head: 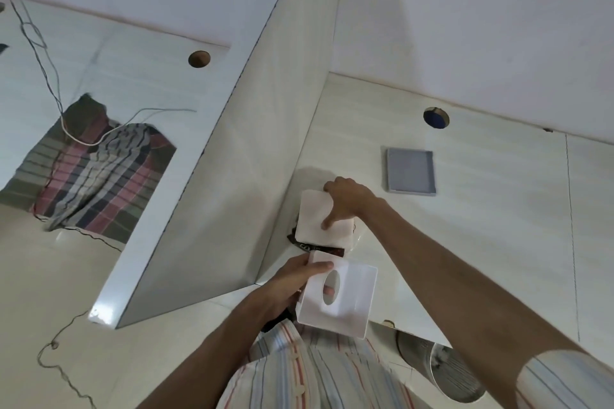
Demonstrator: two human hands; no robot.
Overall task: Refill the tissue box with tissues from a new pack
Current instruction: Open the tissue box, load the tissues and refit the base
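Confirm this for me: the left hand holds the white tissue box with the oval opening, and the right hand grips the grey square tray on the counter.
One part is wrong. The head view shows the right hand gripping the white stack of tissues, not the grey square tray, which lies untouched on the counter beyond it. The left hand does hold the white tissue box with the oval opening.

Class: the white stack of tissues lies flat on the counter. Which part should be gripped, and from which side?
Probably its two opposite long sides, from above. The tissue stack lies flat with its broad top face up, soft and loose, so pinching across the full thickness keeps the sheets together. The right hand already spans it that way.
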